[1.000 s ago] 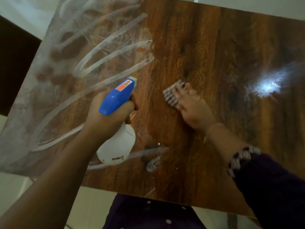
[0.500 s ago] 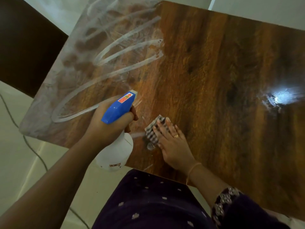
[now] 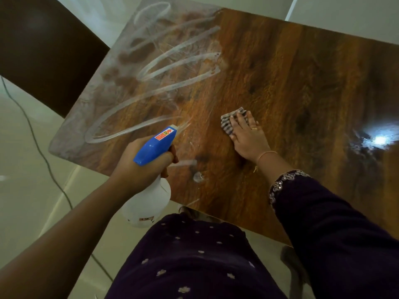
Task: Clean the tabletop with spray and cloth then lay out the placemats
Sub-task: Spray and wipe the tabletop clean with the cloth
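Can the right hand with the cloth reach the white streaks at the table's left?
Probably yes: only bare tabletop lies between the right hand, its cloth and the streaks; the left hand holds the bottle beside that path.

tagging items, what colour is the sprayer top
Sprayer top is blue; best in the head view.

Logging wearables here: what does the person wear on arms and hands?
Left hand and forearm are bare. Right arm wears a dark purple sleeve with a pale embroidered cuff, a thin gold bangle, and a gold ring on the right hand.
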